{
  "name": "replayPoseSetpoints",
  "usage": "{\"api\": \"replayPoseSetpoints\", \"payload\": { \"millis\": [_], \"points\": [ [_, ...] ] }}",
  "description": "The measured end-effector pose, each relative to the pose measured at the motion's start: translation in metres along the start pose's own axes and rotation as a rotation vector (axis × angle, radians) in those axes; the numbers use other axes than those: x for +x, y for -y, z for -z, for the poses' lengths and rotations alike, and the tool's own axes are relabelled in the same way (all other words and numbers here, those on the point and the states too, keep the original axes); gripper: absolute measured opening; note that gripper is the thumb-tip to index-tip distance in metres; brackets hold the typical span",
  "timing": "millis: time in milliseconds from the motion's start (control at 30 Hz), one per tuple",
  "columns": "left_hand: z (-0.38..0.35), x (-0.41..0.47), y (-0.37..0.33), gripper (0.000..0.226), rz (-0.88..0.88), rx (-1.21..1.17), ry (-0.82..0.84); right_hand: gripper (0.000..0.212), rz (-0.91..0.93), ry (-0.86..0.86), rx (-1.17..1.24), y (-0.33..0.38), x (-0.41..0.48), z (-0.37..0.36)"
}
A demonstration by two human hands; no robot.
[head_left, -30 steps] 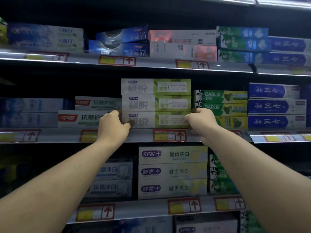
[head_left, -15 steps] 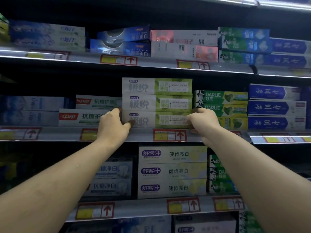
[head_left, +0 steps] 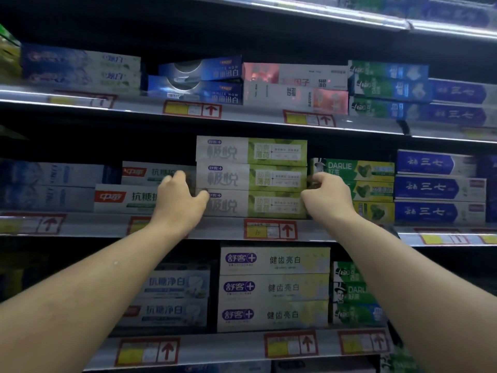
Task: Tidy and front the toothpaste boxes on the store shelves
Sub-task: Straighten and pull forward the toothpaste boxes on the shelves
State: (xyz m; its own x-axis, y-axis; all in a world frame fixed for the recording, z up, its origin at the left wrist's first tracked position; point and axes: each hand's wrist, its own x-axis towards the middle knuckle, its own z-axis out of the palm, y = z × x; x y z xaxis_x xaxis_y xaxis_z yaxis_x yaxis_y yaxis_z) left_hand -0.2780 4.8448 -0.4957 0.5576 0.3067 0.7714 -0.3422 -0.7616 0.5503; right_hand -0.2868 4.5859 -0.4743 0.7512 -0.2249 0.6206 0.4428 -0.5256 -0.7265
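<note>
Over the last second neither hand had really shifted. The left hand (head_left: 178,203) stayed curled round the left end of the green-and-white toothpaste stack (head_left: 251,179), thumb on the bottom box's front. The right hand (head_left: 329,199) stayed curled against its right end, fingertips hidden. Clamped between them, the three boxes sat squared at the middle shelf lip (head_left: 220,228), just beside the Darlie boxes (head_left: 373,170), so this facing looked nearly fronted.

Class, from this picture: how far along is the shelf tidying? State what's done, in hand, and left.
Done: the purple-logo stack below looks square and fronted. In hand: the left hand and right hand grip the ends of the grey-green stack. Left: the red-and-white boxes beside it are staggered, and the blue boxes above sit askew.
</note>
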Motion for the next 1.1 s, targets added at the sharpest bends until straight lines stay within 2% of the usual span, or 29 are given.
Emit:
{"api": "replayPoseSetpoints", "payload": {
  "millis": [67, 133, 200, 300, 400, 500, 700, 833, 967, 1100],
  "points": [
    [0.007, 0.015, -0.002, 0.027, -0.014, -0.026, -0.008, 0.032, 0.080, -0.031, -0.010, 0.009, 0.005, 0.003],
    [0.012, 0.028, -0.005, 0.035, 0.014, -0.068, 0.000, 0.034, 0.130, -0.070, -0.026, 0.017, 0.012, 0.002],
    [0.014, 0.039, -0.008, 0.045, 0.105, -0.152, 0.021, 0.038, 0.138, -0.101, -0.032, 0.021, 0.018, 0.002],
    [0.008, 0.047, -0.009, 0.046, 0.188, -0.272, 0.050, 0.036, 0.098, -0.095, 0.000, 0.022, 0.024, 0.001],
    [0.001, 0.051, -0.008, 0.034, 0.215, -0.399, 0.084, 0.022, 0.071, -0.073, 0.017, 0.021, 0.027, -0.001],
    [-0.001, 0.053, -0.007, 0.016, 0.201, -0.470, 0.058, 0.027, 0.083, -0.060, 0.002, 0.020, 0.030, -0.002],
    [0.001, 0.059, -0.005, 0.022, 0.207, -0.446, -0.014, 0.036, 0.072, -0.026, -0.054, 0.018, 0.035, 0.000],
    [0.001, 0.058, -0.007, 0.012, 0.204, -0.431, -0.067, 0.031, 0.060, -0.009, -0.071, 0.016, 0.039, -0.002],
    [0.004, 0.061, -0.008, 0.017, 0.205, -0.395, -0.068, 0.027, 0.043, -0.017, -0.073, 0.015, 0.044, -0.006],
    [0.005, 0.061, -0.009, 0.012, 0.172, -0.323, -0.082, 0.025, 0.039, -0.014, -0.082, 0.014, 0.045, -0.008]
  ]
}}
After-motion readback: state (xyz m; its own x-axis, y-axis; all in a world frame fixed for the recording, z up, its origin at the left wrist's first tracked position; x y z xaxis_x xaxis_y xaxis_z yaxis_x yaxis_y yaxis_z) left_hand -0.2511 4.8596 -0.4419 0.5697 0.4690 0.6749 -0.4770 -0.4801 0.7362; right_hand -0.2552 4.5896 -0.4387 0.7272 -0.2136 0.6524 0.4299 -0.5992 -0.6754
